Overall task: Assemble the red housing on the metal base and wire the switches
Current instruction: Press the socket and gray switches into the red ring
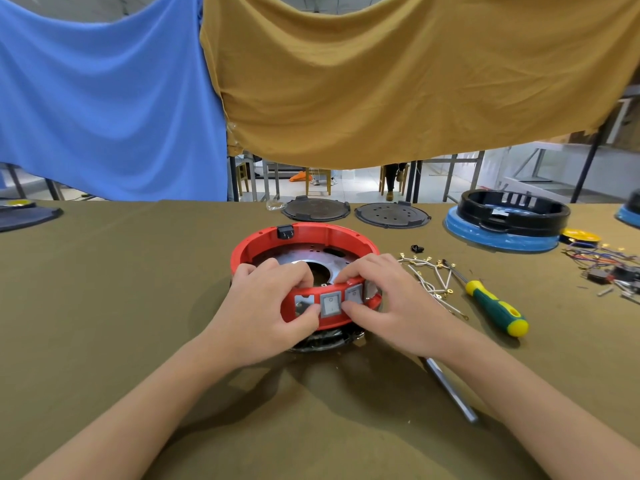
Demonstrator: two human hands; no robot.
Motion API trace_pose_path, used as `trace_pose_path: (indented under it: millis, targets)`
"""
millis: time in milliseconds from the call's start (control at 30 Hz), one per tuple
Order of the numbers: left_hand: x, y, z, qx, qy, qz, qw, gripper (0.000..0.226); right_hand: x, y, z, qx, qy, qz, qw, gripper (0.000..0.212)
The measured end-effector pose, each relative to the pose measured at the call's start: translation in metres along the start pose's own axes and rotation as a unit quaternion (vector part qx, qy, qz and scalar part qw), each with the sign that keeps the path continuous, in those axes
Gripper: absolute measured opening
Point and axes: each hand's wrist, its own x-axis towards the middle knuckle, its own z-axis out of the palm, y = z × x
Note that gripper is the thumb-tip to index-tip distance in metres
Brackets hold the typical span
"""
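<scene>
A red ring-shaped housing [311, 235] stands on the table with a metal base plate [304, 259] inside it. Its near wall carries grey rocker switches [330, 304] set in a row. My left hand [266, 306] grips the near rim, fingers curled over the top and thumb pressing the front beside the middle switch. My right hand [384, 299] grips the same rim from the right, fingers over the top, thumb on the front below the right switch. White wires with gold ring terminals [429, 275] lie loose to the right.
A green and yellow screwdriver [491, 306] lies right of the wires. A metal rod [450, 389] lies under my right forearm. Two black discs [315, 209] sit at the far edge, with a black ring on a blue base [502, 233] and coloured wires [606, 265] far right.
</scene>
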Motion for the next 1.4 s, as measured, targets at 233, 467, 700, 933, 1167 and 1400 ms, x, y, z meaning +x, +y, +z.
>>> trace_pose_path:
  millis: [233,467,700,933,1167,1400]
  targets:
    - [0.0007,0.0028,0.0019,-0.018,0.010,-0.026,0.999,0.027,0.0010,-0.0035,0.0015,0.005,0.023,0.010,1.000,0.014]
    - [0.0020,0.0054,0.0042,-0.007,0.023,-0.034,0.999,0.035,0.0018,-0.0043,0.0031,-0.009,0.026,0.011,1.000,0.014]
    - [0.0009,0.0055,0.0041,-0.010,0.027,-0.029,0.999,0.032,0.0016,-0.0039,0.0035,-0.012,0.036,0.006,0.999,0.015]
    - [-0.0015,0.0012,0.0020,-0.014,0.023,0.000,1.000,0.023,0.0000,-0.0021,0.0042,-0.020,0.040,0.003,0.999,0.016]
    - [-0.0011,-0.0023,0.0038,-0.003,0.022,0.009,1.000,0.030,-0.0016,0.0039,0.0045,-0.027,0.013,-0.009,0.999,0.027]
    - [-0.0013,-0.0015,0.0027,-0.002,0.019,0.009,1.000,0.030,-0.0014,0.0037,0.0050,-0.024,0.014,-0.008,1.000,0.028]
